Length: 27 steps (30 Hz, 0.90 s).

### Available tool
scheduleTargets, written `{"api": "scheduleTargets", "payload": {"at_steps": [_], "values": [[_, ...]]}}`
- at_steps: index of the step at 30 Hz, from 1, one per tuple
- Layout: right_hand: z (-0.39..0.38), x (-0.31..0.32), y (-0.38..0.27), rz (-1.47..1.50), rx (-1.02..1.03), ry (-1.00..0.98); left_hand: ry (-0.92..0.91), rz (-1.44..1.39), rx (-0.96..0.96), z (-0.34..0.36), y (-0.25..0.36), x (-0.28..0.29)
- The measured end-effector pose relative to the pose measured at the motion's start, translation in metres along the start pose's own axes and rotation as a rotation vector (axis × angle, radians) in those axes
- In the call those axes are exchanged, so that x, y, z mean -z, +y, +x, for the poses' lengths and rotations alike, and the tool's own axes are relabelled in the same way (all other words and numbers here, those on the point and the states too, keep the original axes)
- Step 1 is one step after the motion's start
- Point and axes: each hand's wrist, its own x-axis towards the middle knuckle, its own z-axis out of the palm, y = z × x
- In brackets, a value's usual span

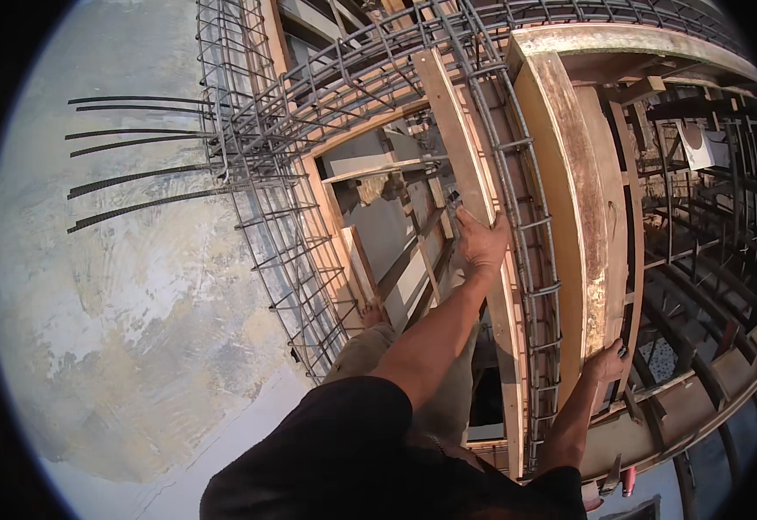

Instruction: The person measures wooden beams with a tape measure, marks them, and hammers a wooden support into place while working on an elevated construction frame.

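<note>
My left hand (480, 241) is closed on a long narrow wooden board (461, 139), which runs beside a rebar cage (534, 224). A small dark thing shows by its fingertips, too small to make out. Lower and to the right, my right hand (605, 362) grips the edge of a weathered wooden formwork panel (582, 186). Its fingers are partly hidden behind that edge, with a small dark object beside them that I cannot identify. The steel cage lies lengthwise between the board and the panel.
A plastered wall (136, 295) stands at left, with several rebar ends (136, 182) jutting over it. Another rebar cage (283, 260) follows that wall. Open gaps with timber props (413, 251) drop away below. Scaffold framing (690, 199) fills the right. My bare foot (373, 314) rests by a timber.
</note>
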Motion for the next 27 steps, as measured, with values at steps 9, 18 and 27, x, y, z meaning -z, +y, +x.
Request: {"api": "scheduleTargets", "payload": {"at_steps": [9,18,27], "values": [[0.018,-0.012,0.023,0.003,0.004,0.113,0.030,-0.097,-0.084,-0.001,0.008,0.004],[-0.005,0.020,-0.038,0.601,-0.196,-0.098,-0.238,-0.296,0.265,0.002,0.014,0.019],[-0.292,0.039,-0.247,0.210,0.728,-1.141,-0.660,-0.382,-0.049,0.056,-0.048,0.123]]}}
